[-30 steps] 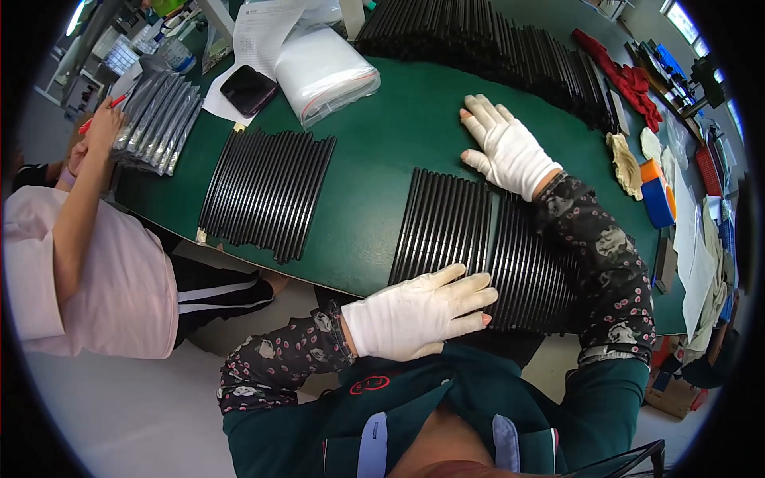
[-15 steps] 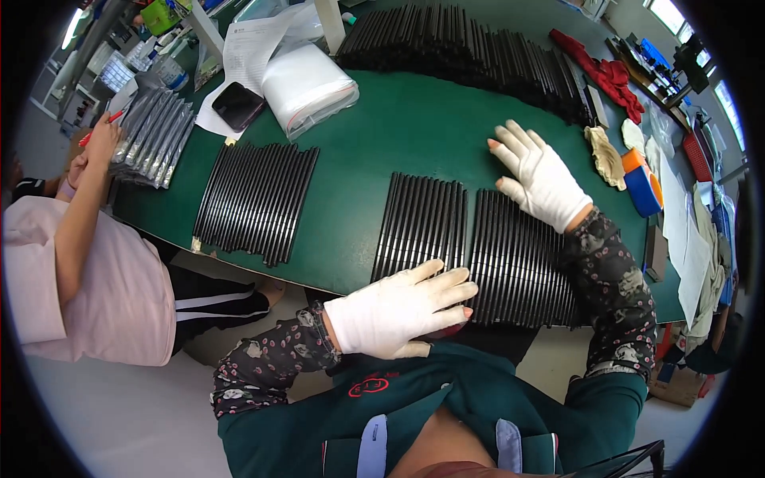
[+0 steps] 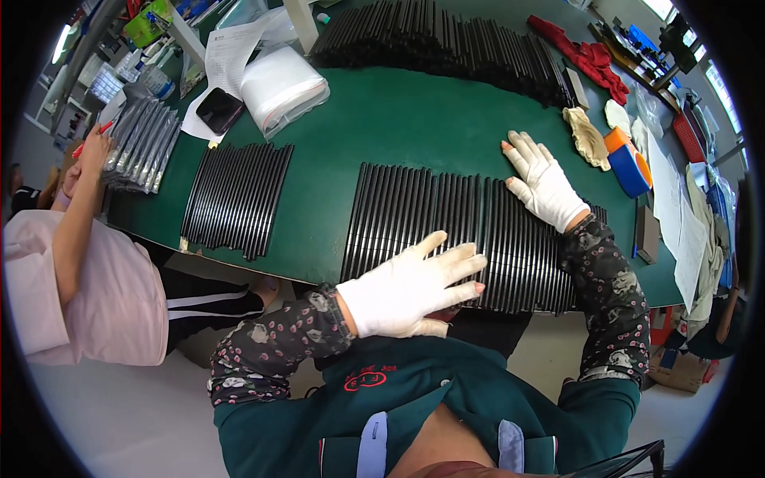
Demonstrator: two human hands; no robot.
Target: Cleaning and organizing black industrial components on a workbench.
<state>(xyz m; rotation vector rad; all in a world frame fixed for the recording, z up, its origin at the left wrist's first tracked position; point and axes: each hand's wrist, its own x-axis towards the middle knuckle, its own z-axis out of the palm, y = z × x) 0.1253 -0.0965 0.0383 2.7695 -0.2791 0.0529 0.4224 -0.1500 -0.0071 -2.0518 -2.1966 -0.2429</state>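
Note:
A wide row of long black strips (image 3: 446, 227) lies side by side on the green table (image 3: 382, 119) right in front of me. My left hand (image 3: 414, 287), in a white glove, rests flat on the near ends of the strips with fingers spread. My right hand (image 3: 543, 182), also gloved in white, lies flat on the far right part of the same row. Neither hand grips anything.
A second row of black strips (image 3: 235, 199) lies to the left, a long pile of them (image 3: 446, 44) at the far edge. A clear bag stack (image 3: 283, 86), a phone (image 3: 219, 110), red cloth (image 3: 586, 56), tape rolls (image 3: 625, 159). A person in pink (image 3: 72, 271) sits at left.
My right hand has slid back toward the right part of the row. The strips under both hands now lie closed up into one row, the gap seen earlier gone.

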